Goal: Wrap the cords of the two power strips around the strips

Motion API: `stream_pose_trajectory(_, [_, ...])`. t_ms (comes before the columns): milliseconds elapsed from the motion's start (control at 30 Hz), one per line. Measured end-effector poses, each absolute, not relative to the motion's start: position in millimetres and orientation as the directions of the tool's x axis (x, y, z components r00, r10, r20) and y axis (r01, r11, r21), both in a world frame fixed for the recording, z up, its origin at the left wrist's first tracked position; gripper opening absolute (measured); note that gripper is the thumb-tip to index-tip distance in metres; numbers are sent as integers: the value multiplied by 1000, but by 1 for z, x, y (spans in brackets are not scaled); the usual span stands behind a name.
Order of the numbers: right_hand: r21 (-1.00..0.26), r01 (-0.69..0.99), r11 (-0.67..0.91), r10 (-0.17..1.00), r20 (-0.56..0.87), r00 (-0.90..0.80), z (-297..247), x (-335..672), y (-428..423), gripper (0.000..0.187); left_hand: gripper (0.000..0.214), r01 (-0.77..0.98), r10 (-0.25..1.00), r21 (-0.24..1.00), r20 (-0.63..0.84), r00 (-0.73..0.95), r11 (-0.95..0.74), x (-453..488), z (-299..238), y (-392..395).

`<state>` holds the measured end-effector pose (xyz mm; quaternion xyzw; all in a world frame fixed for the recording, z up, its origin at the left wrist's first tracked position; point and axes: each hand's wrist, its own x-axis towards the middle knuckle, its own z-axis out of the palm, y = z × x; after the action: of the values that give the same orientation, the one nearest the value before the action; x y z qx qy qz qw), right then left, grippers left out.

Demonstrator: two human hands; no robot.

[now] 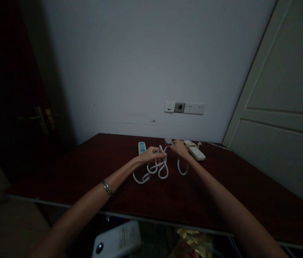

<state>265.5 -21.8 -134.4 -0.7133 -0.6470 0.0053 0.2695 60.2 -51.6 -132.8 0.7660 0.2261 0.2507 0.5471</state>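
My left hand (152, 155) is closed on loops of a white power cord (163, 173), which dangle just above the dark red table. Up and to the right, my right hand (178, 147) grips the cord near its grey-white plug (169, 141). A length of cord curves down below my right wrist. Behind my left hand lies a white power strip (142, 147) with blue sockets, its lower end hidden by the hand. Just right of my right hand rests another white strip-like device (195, 150) with its cord wrapped around it.
The dark red table (108, 150) meets a wall with a row of sockets (194, 108). A cream door panel (283, 118) stands at right, a dark door (11, 89) at left. Below the table's front edge are a white device (117, 238) and gold packaging (194, 242).
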Motion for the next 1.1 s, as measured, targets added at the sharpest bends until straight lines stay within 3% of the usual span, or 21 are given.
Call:
stream_pose_trajectory(500, [-345, 921, -179, 913, 291, 286, -146, 290, -2, 40, 18, 18, 623, 952, 187, 759, -306, 70, -141, -57])
stream_pose_trajectory(1100, [-397, 877, -271, 870, 289, 400, -160, 295, 1, 42, 26, -68, 650, 995, 102, 753, -77, 62, -142, -68])
